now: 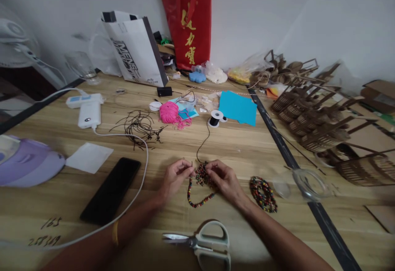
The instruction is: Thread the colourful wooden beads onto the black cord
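Note:
My left hand [177, 176] pinches the end of a thin black cord between thumb and fingertips. A string of small multicoloured beads [194, 204] hangs in a curve on the table from below this hand towards my right palm. My right hand [224, 178] is closed, its fingertips at a loose heap of beads [202, 174]; what they hold is too small to make out. From a spool of black cord [214, 121], cord runs down to the heap. A coiled bead string [263, 194] lies right of my right hand. White-handled scissors [197, 241] rest in front of me.
Left of my hands lie a black phone [111, 190], a white cable [145, 172] and cut black cords [138, 127]. Pink yarn [169, 112] and blue sheets [237, 108] sit farther back. Woven baskets [321, 127] line the right side, near a clear tape roll [310, 183].

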`<action>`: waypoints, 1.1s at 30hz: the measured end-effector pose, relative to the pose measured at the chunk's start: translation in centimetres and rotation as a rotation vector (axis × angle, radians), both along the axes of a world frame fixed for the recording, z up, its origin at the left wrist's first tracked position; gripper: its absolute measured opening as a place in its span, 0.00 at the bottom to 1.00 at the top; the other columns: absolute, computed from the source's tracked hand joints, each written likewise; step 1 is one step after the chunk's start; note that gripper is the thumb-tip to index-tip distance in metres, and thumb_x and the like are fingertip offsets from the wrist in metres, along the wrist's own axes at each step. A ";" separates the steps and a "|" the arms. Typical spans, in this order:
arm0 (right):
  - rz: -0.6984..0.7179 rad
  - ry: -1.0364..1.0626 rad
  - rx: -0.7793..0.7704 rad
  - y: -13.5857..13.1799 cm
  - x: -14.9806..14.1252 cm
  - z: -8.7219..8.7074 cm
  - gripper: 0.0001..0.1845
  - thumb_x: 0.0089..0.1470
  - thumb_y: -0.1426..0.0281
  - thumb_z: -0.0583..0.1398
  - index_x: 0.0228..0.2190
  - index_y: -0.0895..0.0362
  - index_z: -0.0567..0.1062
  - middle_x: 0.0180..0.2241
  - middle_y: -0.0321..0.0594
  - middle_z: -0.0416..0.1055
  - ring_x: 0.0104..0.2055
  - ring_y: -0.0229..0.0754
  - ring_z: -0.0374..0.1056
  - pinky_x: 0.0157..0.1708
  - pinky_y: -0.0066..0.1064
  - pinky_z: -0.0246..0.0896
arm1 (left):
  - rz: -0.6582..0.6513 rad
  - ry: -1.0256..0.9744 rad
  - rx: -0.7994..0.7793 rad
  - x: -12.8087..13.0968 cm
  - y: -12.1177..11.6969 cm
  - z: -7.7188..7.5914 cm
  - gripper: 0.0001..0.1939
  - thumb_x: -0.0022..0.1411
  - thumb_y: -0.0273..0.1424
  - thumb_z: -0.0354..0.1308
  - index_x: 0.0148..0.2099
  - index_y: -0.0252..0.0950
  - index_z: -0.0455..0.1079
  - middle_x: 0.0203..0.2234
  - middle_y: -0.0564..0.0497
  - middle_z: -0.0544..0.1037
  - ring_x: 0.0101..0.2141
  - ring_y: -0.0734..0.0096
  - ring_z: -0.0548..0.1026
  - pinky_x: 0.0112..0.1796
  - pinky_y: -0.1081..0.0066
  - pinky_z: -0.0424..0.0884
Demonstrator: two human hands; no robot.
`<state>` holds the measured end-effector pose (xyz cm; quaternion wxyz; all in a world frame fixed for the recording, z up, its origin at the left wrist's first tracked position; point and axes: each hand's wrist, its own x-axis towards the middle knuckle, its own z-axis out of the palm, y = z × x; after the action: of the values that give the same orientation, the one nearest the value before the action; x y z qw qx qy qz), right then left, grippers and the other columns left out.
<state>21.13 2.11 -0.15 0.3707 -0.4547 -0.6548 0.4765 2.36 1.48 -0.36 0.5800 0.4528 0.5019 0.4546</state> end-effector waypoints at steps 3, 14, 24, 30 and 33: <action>0.002 -0.188 0.236 0.8 1.0 0.2 0.09 0.59 0.65 0.55 0.33 0.58 0.71 0.31 0.40 0.69 0.32 0.39 0.65 0.32 0.28 0.62 | 0.013 0.003 -0.008 -0.4 0.3 -0.3 0.14 0.49 0.38 0.63 0.29 0.32 0.69 0.20 0.53 0.72 0.24 0.74 0.69 0.29 0.74 0.66; 0.223 -0.522 0.457 1.1 0.6 -0.2 0.09 0.61 0.72 0.53 0.37 0.56 0.73 0.36 0.42 0.70 0.35 0.39 0.68 0.36 0.28 0.63 | -0.065 0.088 -0.033 -0.7 0.7 -0.5 0.16 0.49 0.41 0.61 0.28 0.31 0.70 0.18 0.56 0.66 0.20 0.79 0.61 0.19 0.79 0.58; 0.231 -0.700 0.489 0.7 -0.5 -0.4 0.09 0.61 0.74 0.51 0.37 0.57 0.72 0.35 0.42 0.68 0.33 0.39 0.66 0.30 0.26 0.60 | -0.096 0.107 0.045 -0.5 0.8 -0.6 0.14 0.51 0.39 0.59 0.27 0.32 0.68 0.17 0.57 0.63 0.20 0.78 0.59 0.20 0.78 0.58; 0.181 -0.505 0.506 0.1 -0.5 -0.7 0.09 0.62 0.72 0.50 0.36 0.57 0.70 0.35 0.44 0.69 0.35 0.40 0.67 0.34 0.28 0.62 | -0.122 0.135 0.072 -0.6 0.7 -0.4 0.12 0.52 0.37 0.58 0.27 0.32 0.69 0.16 0.57 0.63 0.20 0.78 0.60 0.21 0.78 0.58; 0.105 -0.233 0.417 -0.2 -0.4 -1.0 0.07 0.61 0.70 0.53 0.35 0.57 0.70 0.33 0.42 0.70 0.36 0.40 0.67 0.37 0.29 0.62 | -0.129 0.161 0.078 -0.6 0.7 -0.2 0.11 0.51 0.36 0.57 0.27 0.31 0.69 0.17 0.56 0.64 0.21 0.77 0.61 0.23 0.78 0.59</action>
<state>20.76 1.91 -1.18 0.3533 -0.3857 -0.8000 0.2941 1.72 2.14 -0.59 0.5477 0.5417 0.4986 0.3975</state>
